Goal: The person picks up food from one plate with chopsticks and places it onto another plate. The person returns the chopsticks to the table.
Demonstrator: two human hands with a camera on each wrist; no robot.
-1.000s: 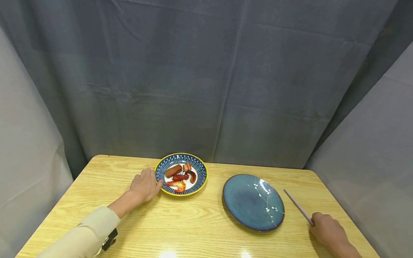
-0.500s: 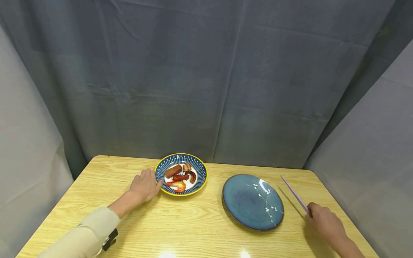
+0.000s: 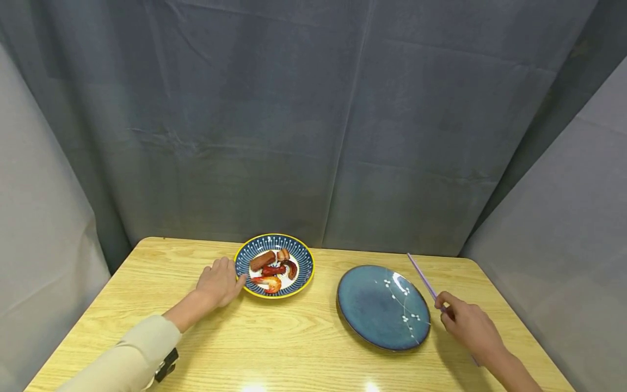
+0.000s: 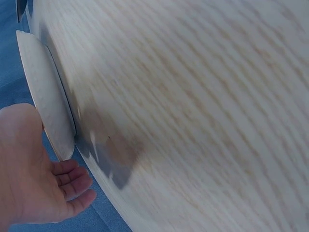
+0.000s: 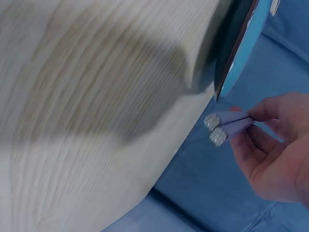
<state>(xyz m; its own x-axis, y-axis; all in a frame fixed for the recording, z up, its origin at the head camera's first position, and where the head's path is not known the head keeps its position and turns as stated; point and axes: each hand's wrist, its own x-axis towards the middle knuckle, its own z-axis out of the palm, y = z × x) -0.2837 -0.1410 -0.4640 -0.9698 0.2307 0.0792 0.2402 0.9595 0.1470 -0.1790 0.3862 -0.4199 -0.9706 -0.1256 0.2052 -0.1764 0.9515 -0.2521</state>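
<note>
My left hand (image 3: 219, 282) rests at the left side of a blue-patterned, yellow-rimmed dish (image 3: 306, 280), its thumb over the rim and its fingers beside it. In the left wrist view the fingers (image 4: 72, 186) are loosely bent near the dish's pale underside (image 4: 46, 92). A shrimp (image 3: 269, 283), a brown sausage-like piece (image 3: 262, 261) and several other food pieces lie in the dish. Right of the blue plate (image 3: 377, 310), my right hand (image 3: 470, 326) grips purple chopsticks (image 3: 422, 276) above the table; their two glittery ends (image 5: 216, 129) show in the right wrist view.
The blue plate, with a white blossom pattern, sits between the dish and my right hand. Both stand on a light wooden table (image 3: 284, 343). A dark grey curtain (image 3: 254, 136) hangs behind the table's far edge, with pale cloth at both sides.
My right hand has lifted the chopsticks off the table and moved left and away from me, toward the plate's right side. The left hand, dish and plate have stayed put.
</note>
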